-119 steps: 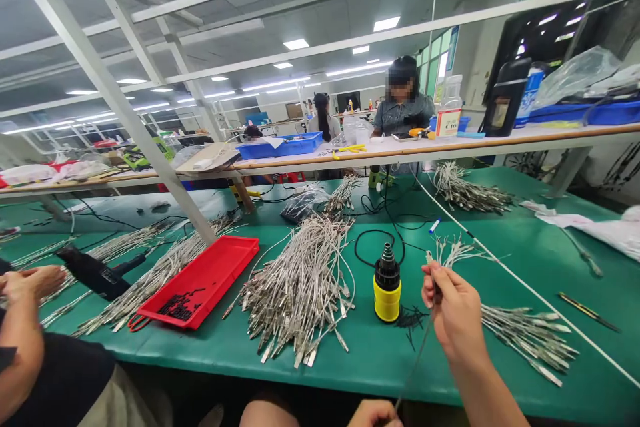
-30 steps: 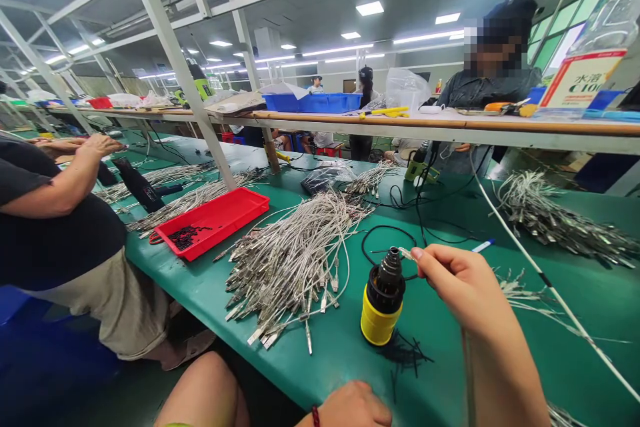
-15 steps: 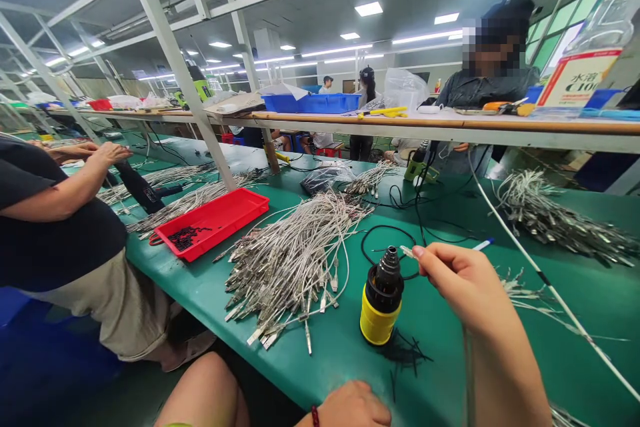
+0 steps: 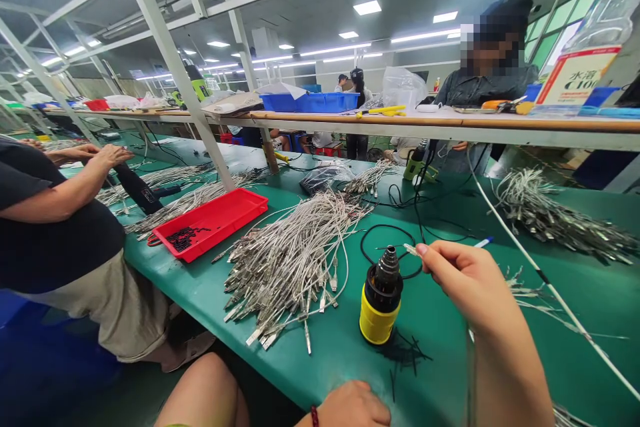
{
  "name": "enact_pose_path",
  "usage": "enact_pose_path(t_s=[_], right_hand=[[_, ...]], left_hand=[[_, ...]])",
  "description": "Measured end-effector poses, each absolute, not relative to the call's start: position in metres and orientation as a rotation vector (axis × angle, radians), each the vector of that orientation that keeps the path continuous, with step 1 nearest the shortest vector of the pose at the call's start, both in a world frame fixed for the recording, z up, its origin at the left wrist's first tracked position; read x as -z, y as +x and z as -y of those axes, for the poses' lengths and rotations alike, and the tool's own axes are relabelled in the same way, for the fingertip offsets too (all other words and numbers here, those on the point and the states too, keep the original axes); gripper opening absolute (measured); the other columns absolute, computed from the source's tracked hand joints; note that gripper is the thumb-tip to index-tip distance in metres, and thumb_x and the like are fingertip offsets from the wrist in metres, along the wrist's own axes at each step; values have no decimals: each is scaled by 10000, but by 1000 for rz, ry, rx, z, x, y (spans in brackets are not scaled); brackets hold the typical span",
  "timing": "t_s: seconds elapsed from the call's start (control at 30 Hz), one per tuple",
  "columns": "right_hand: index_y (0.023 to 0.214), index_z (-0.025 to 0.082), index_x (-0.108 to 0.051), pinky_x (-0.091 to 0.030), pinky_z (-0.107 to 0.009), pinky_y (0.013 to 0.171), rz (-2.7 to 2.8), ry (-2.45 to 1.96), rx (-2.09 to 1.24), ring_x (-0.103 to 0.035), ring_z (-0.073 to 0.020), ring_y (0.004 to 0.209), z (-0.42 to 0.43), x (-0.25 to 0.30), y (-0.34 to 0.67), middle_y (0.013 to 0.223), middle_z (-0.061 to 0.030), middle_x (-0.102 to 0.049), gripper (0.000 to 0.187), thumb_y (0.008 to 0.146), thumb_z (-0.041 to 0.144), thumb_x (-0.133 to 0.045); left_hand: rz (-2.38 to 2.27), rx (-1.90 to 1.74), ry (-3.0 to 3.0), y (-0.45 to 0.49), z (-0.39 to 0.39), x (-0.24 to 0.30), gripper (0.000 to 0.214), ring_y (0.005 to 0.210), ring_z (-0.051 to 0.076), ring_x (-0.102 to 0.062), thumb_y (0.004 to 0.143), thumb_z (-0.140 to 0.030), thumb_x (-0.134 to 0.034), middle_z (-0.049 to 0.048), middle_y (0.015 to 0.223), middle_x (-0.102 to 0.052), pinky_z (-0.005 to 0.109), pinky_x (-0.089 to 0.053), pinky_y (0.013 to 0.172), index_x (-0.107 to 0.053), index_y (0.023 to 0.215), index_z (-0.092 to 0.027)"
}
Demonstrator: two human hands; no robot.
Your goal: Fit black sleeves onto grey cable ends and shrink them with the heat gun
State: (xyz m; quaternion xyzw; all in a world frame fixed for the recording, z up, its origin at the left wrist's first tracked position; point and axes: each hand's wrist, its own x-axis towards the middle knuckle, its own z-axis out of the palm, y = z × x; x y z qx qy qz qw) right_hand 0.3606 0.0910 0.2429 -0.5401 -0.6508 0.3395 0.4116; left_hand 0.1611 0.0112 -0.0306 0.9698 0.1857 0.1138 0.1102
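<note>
Green-topped workbench (image 4: 320, 373) is seen running away under a white steel shelf frame (image 4: 165, 53), with rows of ceiling lights overhead. Near its front edge, right of centre, a thin wire (image 4: 469, 373) ending in a small silver terminal (image 4: 411, 249) is pinched in the right hand (image 4: 475, 290). The thumb and fingertips are pressed together on the wire, and the terminal projects left beyond them. That terminal is held just beside the black ribbed nozzle of a yellow-and-black cylindrical tool (image 4: 381, 300), without touching it, while the rest of the wire is left hanging down past the forearm (only a thin pale line is visible there). Short black sleeve pieces (image 4: 403, 351) are scattered on the bench below the tool. The left hand (image 4: 353, 405), marked by a red bracelet (image 4: 315, 415), is placed at the bench's front edge; its fingers are partly cut off by the bottom of the view, so whether they are together or apart cannot be told. A large heap of silver-ended wires (image 4: 287, 273) is laid left of the tool, with a red tray (image 4: 210, 215) of black pieces beyond it. A seated co-worker (image 4: 60, 213) is seen along the left edge.
</note>
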Motion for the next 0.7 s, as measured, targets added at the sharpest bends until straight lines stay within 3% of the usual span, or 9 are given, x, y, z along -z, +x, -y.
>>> enact_pose_path(t_s=[0.7], right_hand=[[656,195,-607,-173,-298,546,1605,-1379,-826,-265,-133,586,-92,-242,365,610,42,-320,490,892,625,-631]], left_hand=[[-520,-387,2956,160,-10,54,393,521,107,-563,999,-540,-581,-83,595,-605,244,-374,542,-630,1322,-321]])
